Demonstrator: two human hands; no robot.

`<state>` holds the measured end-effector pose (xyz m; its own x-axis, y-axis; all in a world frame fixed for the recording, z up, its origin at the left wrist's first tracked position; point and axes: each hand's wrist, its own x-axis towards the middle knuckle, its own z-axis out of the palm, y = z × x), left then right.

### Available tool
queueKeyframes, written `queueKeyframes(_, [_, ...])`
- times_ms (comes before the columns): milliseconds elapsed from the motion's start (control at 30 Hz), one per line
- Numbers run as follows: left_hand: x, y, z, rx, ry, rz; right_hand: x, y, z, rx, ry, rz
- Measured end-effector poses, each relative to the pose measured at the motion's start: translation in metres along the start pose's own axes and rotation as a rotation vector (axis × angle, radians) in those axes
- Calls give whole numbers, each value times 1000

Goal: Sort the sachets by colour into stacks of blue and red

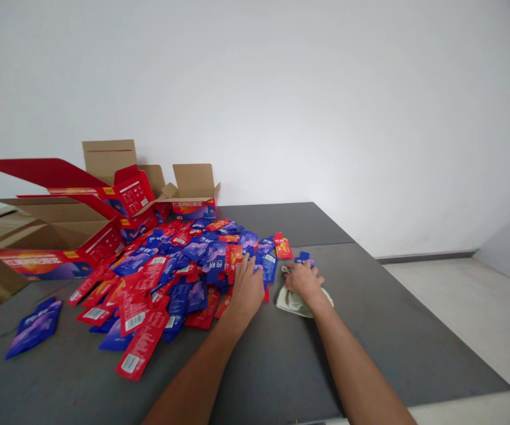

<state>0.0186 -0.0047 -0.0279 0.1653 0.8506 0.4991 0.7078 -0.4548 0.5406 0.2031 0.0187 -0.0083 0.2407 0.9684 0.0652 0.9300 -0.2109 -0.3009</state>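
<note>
Far left of the sachet heap (179,265): opened red-and-cardboard cartons (82,224), flaps up, plus a few blue sachets (36,327) lying apart on the grey table (392,330). Centre: the heap itself, red and blue packets spread loosely. At the heap's right edge: left hand (247,289), flat, fingers spread on the packets, gripping nothing. Just right of the heap: right hand (303,280), pressed down on a pale cloth (297,302), fingers curled over it; whether clenched, cannot tell.
</note>
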Motion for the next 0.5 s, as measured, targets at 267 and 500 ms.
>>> queueKeyframes(267, [6,-3,-5,-213,35,-108,0,-12,-6,269,157,-222])
queueKeyframes(500, [9,-10,-13,-755,156,-462,-21,-47,-5,681,288,-505])
